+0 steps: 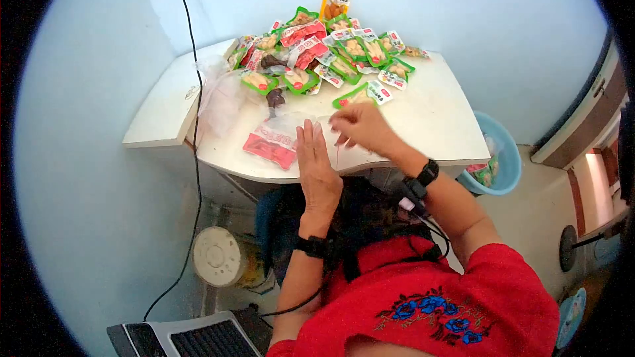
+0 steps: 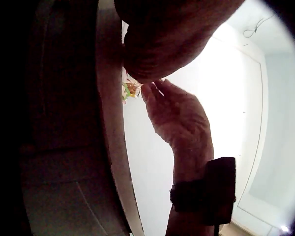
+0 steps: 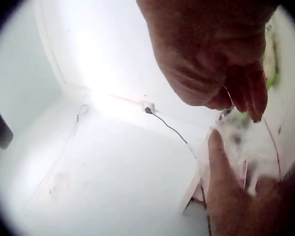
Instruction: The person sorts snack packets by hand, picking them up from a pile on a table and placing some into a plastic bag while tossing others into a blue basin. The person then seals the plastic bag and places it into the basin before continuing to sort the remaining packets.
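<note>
My right hand [image 1: 364,129] is bent at the wrist over the table's front part, its fingertips pinching a thin red string [image 3: 272,142]. From those fingers the string hangs in a curve toward my left hand [image 1: 319,168]. The left fingers point up, straight and close together, beside the right fingertips. Just left of them lies a red-and-white packet [image 1: 271,145], with clear plastic [image 1: 297,122] behind it, partly covered by the left fingers. In the left wrist view, the right hand [image 2: 179,118] shows below the dark, close left palm.
Green and red food packets [image 1: 331,53] are heaped at the back of the white table [image 1: 436,119]. A clear plastic bag [image 1: 221,99] lies at the left, near a hanging black cable [image 1: 196,92]. A blue basin [image 1: 506,152] with packets stands right of the table.
</note>
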Available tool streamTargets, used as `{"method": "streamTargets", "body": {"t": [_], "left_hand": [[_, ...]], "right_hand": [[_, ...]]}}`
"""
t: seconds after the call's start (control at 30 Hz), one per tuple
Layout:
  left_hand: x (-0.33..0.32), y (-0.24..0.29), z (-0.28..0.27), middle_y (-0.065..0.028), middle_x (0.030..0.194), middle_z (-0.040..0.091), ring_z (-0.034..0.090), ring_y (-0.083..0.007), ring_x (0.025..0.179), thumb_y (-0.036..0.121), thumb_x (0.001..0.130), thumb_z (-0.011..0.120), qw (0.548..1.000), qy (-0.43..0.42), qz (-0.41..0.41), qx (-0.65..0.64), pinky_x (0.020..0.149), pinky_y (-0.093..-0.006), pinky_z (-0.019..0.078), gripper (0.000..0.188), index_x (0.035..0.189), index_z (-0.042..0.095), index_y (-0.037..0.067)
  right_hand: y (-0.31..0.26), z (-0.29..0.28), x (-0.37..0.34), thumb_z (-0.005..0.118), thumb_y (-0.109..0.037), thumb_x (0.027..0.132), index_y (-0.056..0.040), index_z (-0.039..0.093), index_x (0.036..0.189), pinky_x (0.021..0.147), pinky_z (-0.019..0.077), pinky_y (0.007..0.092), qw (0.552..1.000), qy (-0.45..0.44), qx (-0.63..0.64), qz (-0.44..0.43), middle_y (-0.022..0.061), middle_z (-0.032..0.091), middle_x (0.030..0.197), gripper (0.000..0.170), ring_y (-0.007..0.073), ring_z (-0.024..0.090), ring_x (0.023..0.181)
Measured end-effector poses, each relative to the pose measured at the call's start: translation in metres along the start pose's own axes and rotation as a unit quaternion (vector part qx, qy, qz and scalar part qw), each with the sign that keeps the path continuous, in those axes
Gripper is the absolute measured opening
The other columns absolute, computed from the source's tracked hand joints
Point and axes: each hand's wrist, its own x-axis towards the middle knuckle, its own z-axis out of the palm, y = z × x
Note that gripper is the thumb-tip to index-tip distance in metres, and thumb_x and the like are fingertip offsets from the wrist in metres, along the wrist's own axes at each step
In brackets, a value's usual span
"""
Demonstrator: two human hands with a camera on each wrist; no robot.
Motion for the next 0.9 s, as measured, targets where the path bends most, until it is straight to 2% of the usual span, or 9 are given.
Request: {"method": "streamTargets", "body": {"t": [0.07,0.13,0.23,0.33,0.37,0.5,0.7,0.8,0.9], "left_hand": [[0.002,0.004,-0.003,-0.0262,0.149,0.028,0.024,-0.0454,0.139,-0.011,0.075,0.045,1.000,-0.001,-0.002,0.006,0.113,-0.0529,0.0223,0.064,0.139,0.034,-0.006],[0.001,0.004,-0.002,-0.0259,0.149,0.028,0.024,-0.0452,0.139,-0.010,0.075,0.044,1.000,-0.008,-0.004,0.009,0.113,-0.0525,0.0223,0.063,0.138,0.035,-0.007],[0.002,0.003,-0.003,-0.0256,0.149,0.028,0.024,-0.0449,0.139,-0.009,0.076,0.045,1.000,-0.014,-0.003,0.013,0.113,-0.0523,0.0229,0.062,0.138,0.037,-0.007],[0.001,-0.002,0.000,-0.0257,0.148,0.029,0.025,-0.0445,0.138,-0.009,0.077,0.044,0.999,-0.019,0.003,0.030,0.113,-0.0522,0.0236,0.061,0.138,0.037,-0.006],[0.001,-0.001,0.000,-0.0258,0.148,0.029,0.025,-0.0444,0.138,-0.009,0.077,0.044,0.999,-0.018,0.005,0.029,0.113,-0.0522,0.0238,0.061,0.138,0.037,-0.005],[0.001,0.002,-0.003,-0.0253,0.148,0.030,0.026,-0.0440,0.138,-0.010,0.077,0.044,0.998,-0.032,0.008,0.044,0.112,-0.0520,0.0244,0.061,0.138,0.038,-0.005],[0.003,0.004,-0.006,-0.0249,0.149,0.029,0.024,-0.0429,0.139,-0.012,0.073,0.041,0.999,-0.024,0.004,0.049,0.114,-0.0493,0.0223,0.066,0.138,0.036,-0.006],[0.005,0.007,-0.009,-0.0249,0.149,0.028,0.024,-0.0425,0.140,-0.012,0.073,0.040,0.999,-0.019,-0.001,0.038,0.114,-0.0493,0.0229,0.065,0.137,0.036,-0.006],[0.004,0.007,-0.007,-0.0248,0.149,0.028,0.024,-0.0421,0.140,-0.012,0.073,0.042,0.999,-0.017,-0.010,0.039,0.114,-0.0486,0.0235,0.065,0.138,0.035,-0.006]], "right_hand": [[-0.004,-0.032,0.013,0.065,-0.019,0.081,0.0017,0.069,0.087,0.062,0.0551,0.0374,0.976,0.087,-0.183,-0.078,0.0166,0.069,0.077,0.022,0.0255,0.068,0.066],[0.018,-0.062,0.039,0.066,-0.023,0.079,-0.0002,0.067,0.102,0.076,0.0536,0.0424,0.913,0.142,-0.360,-0.130,0.0222,0.068,0.091,0.033,0.0342,0.067,0.084],[0.048,-0.084,0.060,0.067,-0.028,0.078,-0.0030,0.057,0.122,0.082,0.0516,0.0441,0.827,0.143,-0.521,-0.157,0.0244,0.065,0.106,0.051,0.0382,0.064,0.096],[0.059,-0.094,0.076,0.073,-0.035,0.073,-0.0030,0.047,0.131,0.085,0.0502,0.0459,0.855,0.014,-0.518,-0.022,0.0245,0.063,0.112,0.071,0.0398,0.061,0.101],[0.062,-0.098,0.078,0.079,-0.041,0.065,0.0004,0.054,0.121,0.085,0.0502,0.0459,0.868,0.037,-0.494,-0.028,0.0236,0.064,0.106,0.074,0.0401,0.061,0.100],[0.055,-0.108,0.082,0.082,-0.044,0.060,0.0026,0.061,0.103,0.084,0.0503,0.0430,0.841,0.004,-0.540,0.016,0.0239,0.064,0.103,0.067,0.0362,0.062,0.099],[0.029,-0.112,0.052,0.085,-0.037,0.059,0.0051,0.065,0.091,0.073,0.0522,0.0376,0.891,-0.008,-0.452,0.036,0.0192,0.066,0.094,0.057,0.0278,0.066,0.085],[0.038,-0.118,0.032,0.082,-0.019,0.067,0.0057,0.064,0.095,0.062,0.0520,0.0324,0.962,0.027,-0.257,0.092,0.0126,0.067,0.087,0.042,0.0189,0.064,0.070],[0.017,-0.100,-0.003,0.074,-0.002,0.074,0.0052,0.063,0.100,0.055,0.0507,0.0271,0.991,0.121,0.012,0.059,0.0090,0.067,0.086,0.029,0.0128,0.062,0.064]]}}
